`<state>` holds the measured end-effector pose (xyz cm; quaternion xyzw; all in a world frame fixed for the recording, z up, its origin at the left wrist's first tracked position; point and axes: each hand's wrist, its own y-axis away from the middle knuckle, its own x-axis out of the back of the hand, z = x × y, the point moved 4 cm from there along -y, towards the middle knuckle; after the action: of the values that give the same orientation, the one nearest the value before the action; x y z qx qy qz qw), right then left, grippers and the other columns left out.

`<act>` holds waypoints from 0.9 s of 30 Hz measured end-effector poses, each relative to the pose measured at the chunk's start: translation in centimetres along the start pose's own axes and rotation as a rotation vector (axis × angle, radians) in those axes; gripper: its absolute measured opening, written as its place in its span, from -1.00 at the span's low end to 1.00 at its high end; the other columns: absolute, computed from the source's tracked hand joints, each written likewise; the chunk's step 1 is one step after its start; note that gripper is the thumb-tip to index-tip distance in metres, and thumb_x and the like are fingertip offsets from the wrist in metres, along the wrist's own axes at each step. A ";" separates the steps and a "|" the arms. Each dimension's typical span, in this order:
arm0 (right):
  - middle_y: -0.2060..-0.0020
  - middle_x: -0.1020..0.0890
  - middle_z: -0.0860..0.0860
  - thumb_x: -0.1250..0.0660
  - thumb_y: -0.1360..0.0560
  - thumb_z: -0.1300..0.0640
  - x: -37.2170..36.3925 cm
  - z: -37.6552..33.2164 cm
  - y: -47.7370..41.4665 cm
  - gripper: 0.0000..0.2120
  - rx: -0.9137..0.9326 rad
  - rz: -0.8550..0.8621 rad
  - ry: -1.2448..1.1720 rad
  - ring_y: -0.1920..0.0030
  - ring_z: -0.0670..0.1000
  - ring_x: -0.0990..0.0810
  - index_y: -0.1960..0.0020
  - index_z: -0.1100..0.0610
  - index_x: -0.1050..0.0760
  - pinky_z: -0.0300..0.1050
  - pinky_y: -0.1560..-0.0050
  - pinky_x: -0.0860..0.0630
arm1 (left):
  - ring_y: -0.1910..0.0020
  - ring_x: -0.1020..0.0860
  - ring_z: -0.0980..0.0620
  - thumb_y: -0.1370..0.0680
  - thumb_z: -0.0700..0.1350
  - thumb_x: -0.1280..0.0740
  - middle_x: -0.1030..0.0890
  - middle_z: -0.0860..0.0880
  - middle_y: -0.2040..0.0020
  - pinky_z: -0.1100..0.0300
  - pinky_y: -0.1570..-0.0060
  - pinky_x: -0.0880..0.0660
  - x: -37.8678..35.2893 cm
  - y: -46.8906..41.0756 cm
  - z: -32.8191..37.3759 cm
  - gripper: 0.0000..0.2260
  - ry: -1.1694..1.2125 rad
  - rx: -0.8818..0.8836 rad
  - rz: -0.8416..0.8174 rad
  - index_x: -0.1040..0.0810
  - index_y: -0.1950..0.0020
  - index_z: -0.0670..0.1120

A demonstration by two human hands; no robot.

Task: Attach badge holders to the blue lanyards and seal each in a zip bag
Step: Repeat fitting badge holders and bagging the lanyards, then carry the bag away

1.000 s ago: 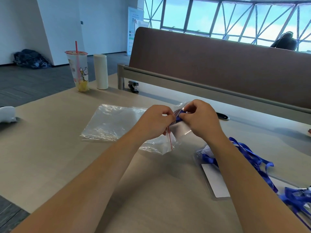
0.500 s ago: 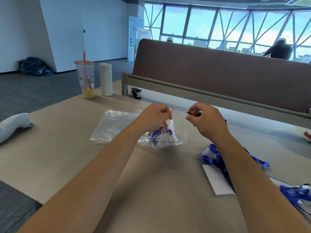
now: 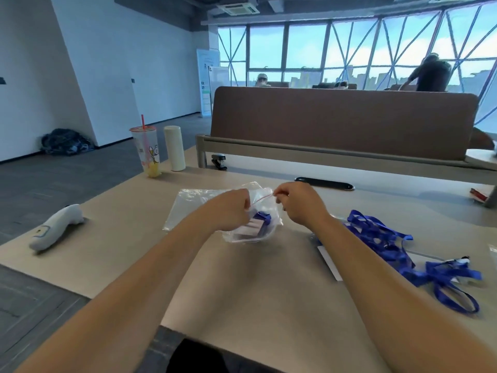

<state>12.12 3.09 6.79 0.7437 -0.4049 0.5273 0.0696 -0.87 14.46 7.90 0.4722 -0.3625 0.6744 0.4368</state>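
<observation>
A clear zip bag (image 3: 265,224) with a red zip line hangs just above the table between my two hands. Inside it I see a folded blue lanyard and a pale badge holder. My left hand (image 3: 231,210) pinches the left end of the bag's top edge. My right hand (image 3: 298,204) pinches the right end, and the red line runs taut between them. Loose blue lanyards (image 3: 382,238) lie in a heap to the right, partly over a white badge holder (image 3: 329,261). Another looped lanyard (image 3: 451,284) lies further right.
A stack of spare clear bags (image 3: 188,205) lies behind my left hand. A white handheld device (image 3: 57,227) rests at the table's left. A drink cup (image 3: 146,150), a white cylinder (image 3: 174,148) and a stapler (image 3: 219,161) stand at the back, by a brown partition (image 3: 341,122).
My hands moved apart along the bag's top, stretching the red zip line. The view tilted upward, showing more of the room.
</observation>
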 end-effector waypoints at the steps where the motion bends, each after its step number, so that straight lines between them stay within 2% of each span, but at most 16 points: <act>1: 0.04 -0.68 -0.01 -0.19 -0.62 0.14 0.1 -0.1 0.1 -0.76 -0.008 0.002 0.003 0.14 -0.02 -0.60 -0.11 0.08 -0.64 -0.12 -0.01 -0.55 | 0.14 -0.46 0.00 -0.64 0.03 -0.24 -0.53 -0.01 0.10 0.19 0.10 -0.35 -0.2 0.5 -0.4 -0.80 -0.034 0.016 -0.014 -0.46 -0.04 -0.10; 3: 0.07 -0.68 -0.02 -0.19 -0.61 0.15 0.3 -0.1 0.3 -0.77 -0.023 0.021 0.014 0.15 -0.01 -0.61 -0.07 0.05 -0.63 -0.05 -0.02 -0.59 | 0.16 -0.45 0.01 -0.65 0.02 -0.20 -0.49 0.01 0.17 0.19 0.08 -0.35 -0.4 1.2 -1.2 -0.79 -0.074 0.050 -0.035 -0.46 0.00 -0.11; 5: 0.10 -0.66 -0.01 -0.21 -0.59 0.14 0.2 -0.3 0.4 -0.83 -0.026 0.042 0.068 0.16 0.01 -0.60 -0.02 0.01 -0.58 0.01 0.02 -0.60 | 0.14 -0.46 0.01 -0.64 -0.06 -0.20 -0.52 0.00 0.14 0.19 0.07 -0.37 -0.7 1.7 -1.9 -0.84 -0.107 0.085 -0.067 -0.49 -0.01 -0.12; 7: 0.12 -0.64 0.00 -0.24 -0.58 0.14 0.4 -0.5 0.4 -0.91 -0.026 0.055 0.116 0.17 0.03 -0.58 0.01 0.02 -0.51 -0.02 0.08 -0.58 | 0.15 -0.55 -0.03 -0.62 -0.12 -0.19 -0.59 -0.07 0.05 0.17 0.09 -0.48 -0.8 1.9 -2.4 -0.84 -0.117 0.122 -0.085 -0.53 -0.07 -0.13; 9: 0.13 -0.63 0.02 -0.24 -0.59 0.14 0.8 -0.8 0.2 -0.94 -0.032 0.073 0.134 0.17 0.04 -0.55 0.03 0.03 -0.48 -0.07 0.14 -0.54 | 0.19 -0.64 -0.10 -0.63 -0.18 -0.15 -0.61 -0.13 0.02 0.08 0.16 -0.62 -0.6 1.4 -3.4 -0.83 0.014 0.194 -0.046 -0.51 -0.11 -0.16; 11: 0.12 -0.62 0.03 -0.23 -0.60 0.13 1.8 -1.3 -0.5 -0.93 -0.038 0.119 0.118 0.18 0.04 -0.54 0.03 0.05 -0.48 -0.08 0.14 -0.53 | 0.17 -0.66 -0.17 -0.62 -0.24 -0.16 -0.61 -0.17 0.03 -0.01 0.16 -0.66 0.8 0.4 -4.2 -0.87 0.161 0.244 0.101 -0.48 -0.09 -0.19; 13: 0.10 -0.61 0.02 -0.21 -0.62 0.02 3.2 -2.2 -1.1 -0.86 -0.033 0.172 0.054 0.16 0.03 -0.55 -0.03 0.06 -0.48 -0.07 0.12 -0.53 | 0.10 -0.65 -0.19 -0.60 -0.27 -0.23 -0.62 -0.16 0.05 -0.08 0.08 -0.65 2.9 -0.7 -4.8 -0.95 0.267 0.251 0.276 -0.47 -0.01 -0.16; 15: 0.10 -0.58 -0.02 -0.17 -0.62 -0.13 4.7 -3.2 -1.6 -0.73 -0.022 0.179 -0.039 0.13 0.01 -0.56 -0.12 0.06 -0.43 -0.11 0.14 -0.49 | 0.08 -0.64 -0.20 -0.59 -0.25 -0.24 -0.62 -0.17 0.07 -0.13 0.03 -0.63 5.0 -1.3 -5.1 -0.94 0.412 0.247 0.399 -0.49 0.02 -0.14; 17: 0.11 -0.59 -0.01 -0.18 -0.60 -0.20 6.0 -3.9 -1.7 -0.67 -0.002 0.181 -0.106 0.14 0.00 -0.57 -0.11 0.06 -0.41 -0.16 0.23 -0.43 | 0.05 -0.64 -0.20 -0.59 -0.21 -0.22 -0.64 -0.17 0.06 -0.15 -0.03 -0.60 6.8 -1.3 -4.8 -0.90 0.461 0.221 0.493 -0.52 0.02 -0.14; 19: 0.12 -0.61 0.00 -0.20 -0.56 -0.24 6.8 -4.1 -1.7 -0.64 0.011 0.183 -0.142 0.15 -0.01 -0.57 -0.08 0.06 -0.42 -0.17 0.27 -0.41 | 0.03 -0.61 -0.14 -0.61 -0.17 -0.21 -0.64 -0.12 0.05 -0.08 -0.08 -0.57 8.0 -0.7 -4.2 -0.88 0.470 0.185 0.531 -0.53 0.04 -0.10; 20: 0.11 -0.61 0.00 -0.22 -0.54 -0.27 7.0 -4.1 -1.6 -0.60 0.017 0.178 -0.159 0.14 -0.02 -0.57 -0.09 0.06 -0.43 -0.18 0.26 -0.42 | 0.03 -0.59 -0.09 -0.63 -0.11 -0.22 -0.63 -0.08 0.04 -0.02 -0.04 -0.56 8.2 -0.4 -3.9 -0.88 0.458 0.168 0.521 -0.52 0.02 -0.07; 21: 0.10 -0.60 -0.02 -0.25 -0.51 -0.30 7.1 -4.0 -1.4 -0.56 0.021 0.166 -0.175 0.13 -0.03 -0.56 -0.12 0.06 -0.42 -0.18 0.24 -0.44 | 0.05 -0.57 -0.03 -0.64 -0.02 -0.25 -0.62 -0.03 0.03 0.07 0.05 -0.53 8.3 -0.1 -3.6 -0.88 0.441 0.148 0.500 -0.50 -0.03 -0.05; 23: 0.08 -0.57 -0.04 -0.35 -0.43 -0.29 7.3 -4.1 -1.0 -0.50 0.032 0.130 -0.196 0.12 -0.06 -0.55 -0.17 0.03 -0.39 -0.20 0.19 -0.46 | 0.10 -0.54 0.07 -0.56 0.11 -0.37 -0.58 0.06 0.06 0.21 0.21 -0.44 8.4 0.5 -3.4 -0.74 0.421 0.119 0.425 -0.44 -0.10 0.00; 25: 0.05 -0.59 -0.03 -0.44 -0.43 -0.17 7.1 -3.9 -0.7 -0.51 0.040 0.094 -0.165 0.11 -0.05 -0.55 -0.23 0.03 -0.40 -0.22 0.14 -0.46 | 0.14 -0.51 0.12 -0.50 0.05 -0.46 -0.55 0.09 0.08 0.31 0.24 -0.41 8.3 0.7 -3.7 -0.69 0.372 0.091 0.373 -0.40 -0.11 0.01; 27: 0.01 -0.61 0.02 -0.43 -0.49 -0.04 6.4 -3.5 -0.7 -0.61 0.043 0.092 -0.095 0.09 -0.02 -0.56 -0.24 0.07 -0.45 -0.22 0.10 -0.45 | 0.13 -0.53 0.06 -0.54 -0.07 -0.43 -0.58 0.03 0.06 0.34 0.15 -0.44 8.2 0.6 -4.0 -0.80 0.269 0.072 0.362 -0.43 -0.06 0.00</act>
<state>10.80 2.02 13.97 0.7498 -0.4301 0.5027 0.0101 -4.12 19.87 14.51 0.3205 -0.3555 0.8112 0.3359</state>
